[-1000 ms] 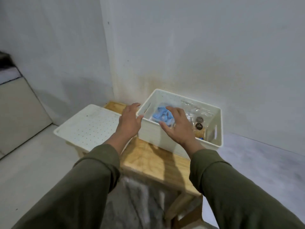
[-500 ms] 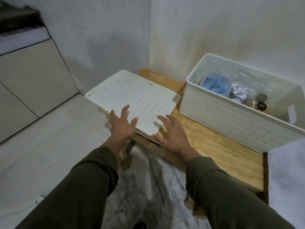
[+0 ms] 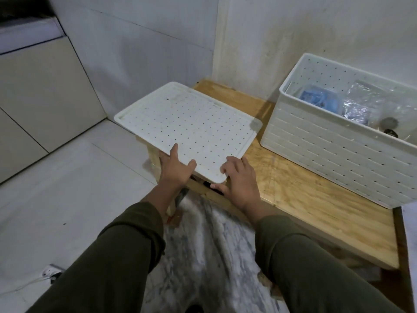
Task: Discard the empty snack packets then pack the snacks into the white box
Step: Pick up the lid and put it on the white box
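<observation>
Both my hands grip lid's near edge: left hand thumb on top, right hand at corner. White lid overhangs bench (easy lifting); white box already holds snacks, awaiting cover.

You've got a wooden table by the wall, pale floor tiles left, white cable near-left.
</observation>
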`<state>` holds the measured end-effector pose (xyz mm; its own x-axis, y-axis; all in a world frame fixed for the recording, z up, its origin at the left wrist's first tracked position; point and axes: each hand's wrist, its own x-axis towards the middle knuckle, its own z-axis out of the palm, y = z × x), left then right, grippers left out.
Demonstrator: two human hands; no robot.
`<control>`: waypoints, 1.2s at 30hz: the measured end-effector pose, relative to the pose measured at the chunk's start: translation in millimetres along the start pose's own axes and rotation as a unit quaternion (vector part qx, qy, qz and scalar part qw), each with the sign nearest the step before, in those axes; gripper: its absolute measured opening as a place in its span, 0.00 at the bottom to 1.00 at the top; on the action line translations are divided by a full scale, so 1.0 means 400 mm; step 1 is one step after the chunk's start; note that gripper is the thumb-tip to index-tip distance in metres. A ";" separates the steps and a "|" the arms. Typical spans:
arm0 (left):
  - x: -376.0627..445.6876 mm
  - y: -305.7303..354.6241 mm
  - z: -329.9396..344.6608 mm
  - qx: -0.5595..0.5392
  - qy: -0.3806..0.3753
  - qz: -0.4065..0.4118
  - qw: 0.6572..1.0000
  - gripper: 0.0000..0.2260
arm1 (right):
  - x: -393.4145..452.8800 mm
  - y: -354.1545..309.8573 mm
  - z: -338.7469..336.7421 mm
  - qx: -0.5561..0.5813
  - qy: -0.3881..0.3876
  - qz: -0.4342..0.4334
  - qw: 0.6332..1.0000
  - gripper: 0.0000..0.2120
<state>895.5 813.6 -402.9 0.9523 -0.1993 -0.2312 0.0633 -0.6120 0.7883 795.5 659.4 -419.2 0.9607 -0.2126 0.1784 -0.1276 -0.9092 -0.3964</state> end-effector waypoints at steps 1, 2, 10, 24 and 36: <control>-0.006 -0.001 -0.002 0.000 0.001 0.006 1.000 0.33 | 0.001 0.000 0.007 0.002 0.010 -0.004 1.000 0.19; -0.013 -0.004 -0.005 -0.001 0.003 0.013 1.000 0.33 | 0.002 -0.001 0.014 0.002 0.017 -0.007 1.000 0.18; -0.073 0.012 -0.036 -0.047 0.052 0.030 0.997 0.33 | -0.010 -0.036 0.007 0.048 0.051 -0.015 0.997 0.18; -0.237 0.287 -0.211 -0.093 0.158 0.077 0.980 0.31 | 0.015 -0.146 -0.265 0.106 0.082 -0.043 0.990 0.11; -0.414 0.648 -0.078 -0.162 0.129 0.133 0.969 0.32 | -0.067 0.011 -0.713 0.103 0.155 -0.065 0.980 0.14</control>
<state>763.4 712.0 -142.6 0.9881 -0.0926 0.1226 -0.1442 -0.2839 0.9479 698.7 558.9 -169.1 0.8409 -0.2273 0.4912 0.0736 -0.8512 -0.5197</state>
